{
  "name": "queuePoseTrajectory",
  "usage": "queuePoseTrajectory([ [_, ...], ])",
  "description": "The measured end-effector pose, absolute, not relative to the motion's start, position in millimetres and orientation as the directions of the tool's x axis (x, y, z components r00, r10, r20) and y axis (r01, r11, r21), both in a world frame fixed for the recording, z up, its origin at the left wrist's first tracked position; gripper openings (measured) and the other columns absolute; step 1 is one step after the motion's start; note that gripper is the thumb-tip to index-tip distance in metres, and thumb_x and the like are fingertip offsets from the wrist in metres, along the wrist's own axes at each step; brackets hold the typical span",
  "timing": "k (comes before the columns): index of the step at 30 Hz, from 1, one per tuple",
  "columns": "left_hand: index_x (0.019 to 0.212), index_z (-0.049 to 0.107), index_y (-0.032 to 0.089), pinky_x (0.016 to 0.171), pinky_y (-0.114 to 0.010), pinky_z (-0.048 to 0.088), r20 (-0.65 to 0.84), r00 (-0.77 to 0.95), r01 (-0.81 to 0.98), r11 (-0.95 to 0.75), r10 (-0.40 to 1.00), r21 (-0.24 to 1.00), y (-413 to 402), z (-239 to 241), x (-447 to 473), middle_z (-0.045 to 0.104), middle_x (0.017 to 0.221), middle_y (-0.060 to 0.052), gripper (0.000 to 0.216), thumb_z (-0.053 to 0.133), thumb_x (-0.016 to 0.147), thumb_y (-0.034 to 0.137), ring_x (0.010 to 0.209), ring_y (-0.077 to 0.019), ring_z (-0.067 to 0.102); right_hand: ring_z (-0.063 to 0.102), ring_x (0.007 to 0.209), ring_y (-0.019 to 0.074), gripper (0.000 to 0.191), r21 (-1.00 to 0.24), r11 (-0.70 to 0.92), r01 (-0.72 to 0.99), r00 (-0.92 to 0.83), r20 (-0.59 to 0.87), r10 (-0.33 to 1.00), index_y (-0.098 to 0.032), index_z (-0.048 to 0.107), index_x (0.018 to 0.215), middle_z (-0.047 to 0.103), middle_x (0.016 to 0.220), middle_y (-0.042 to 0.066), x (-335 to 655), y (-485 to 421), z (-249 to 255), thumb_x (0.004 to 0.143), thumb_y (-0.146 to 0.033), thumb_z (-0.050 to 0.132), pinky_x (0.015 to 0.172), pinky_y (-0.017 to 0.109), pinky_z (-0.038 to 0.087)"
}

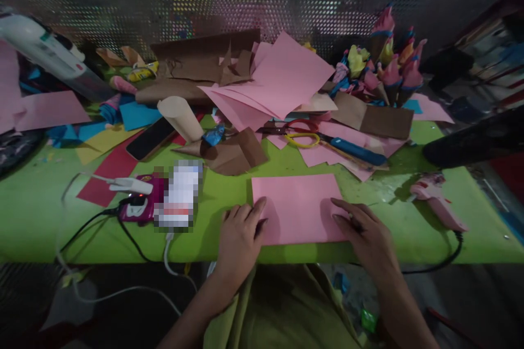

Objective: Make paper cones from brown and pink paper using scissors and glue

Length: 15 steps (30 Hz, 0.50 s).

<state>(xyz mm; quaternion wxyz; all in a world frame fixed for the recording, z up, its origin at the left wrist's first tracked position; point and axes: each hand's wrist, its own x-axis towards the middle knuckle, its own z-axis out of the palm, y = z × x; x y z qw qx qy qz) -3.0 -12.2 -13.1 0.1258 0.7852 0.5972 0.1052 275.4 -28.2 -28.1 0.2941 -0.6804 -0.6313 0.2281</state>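
A pink sheet of paper (298,210) lies flat on the green table, close to its front edge. My left hand (242,237) holds its left side, with the index finger on top and the thumb near the lower edge. At the opposite side, my right hand (366,234) grips the sheet with thumb and forefinger, the other fingers curled. Whether the paper is one layer or folded, I cannot tell. Beyond it lie yellow-and-red handled scissors (303,140) and a blue-handled cutter (356,151) on pink scraps.
A pink glue gun (440,202) rests at right, its cord running off the front edge. To the left are a magenta power socket (143,199) and a charging phone (180,196). Loose pink sheets (282,79), brown paper (237,152) and paper cones (401,73) crowd the back.
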Motion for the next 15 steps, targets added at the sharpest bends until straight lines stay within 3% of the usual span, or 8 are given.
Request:
queuePoseTrajectory([
  [15, 0.144, 0.051, 0.025, 0.073, -0.037, 0.039, -0.052, 0.296, 0.914, -0.266, 0.954, 0.307, -7.6, -9.8, -1.7, 0.068, 0.094, -0.004, 0.044, 0.051, 0.1, 0.03, 0.089, -0.0218, 0.059, 0.052, 0.063, 0.0169, 0.036, -0.671, -0.05, 0.74, 0.134, 0.073, 0.988, -0.023, 0.073, 0.116, 0.063, 0.085, 0.005, 275.9, -28.9, -27.2, 0.092, -0.045, 0.058, 0.06, 0.03, 0.048],
])
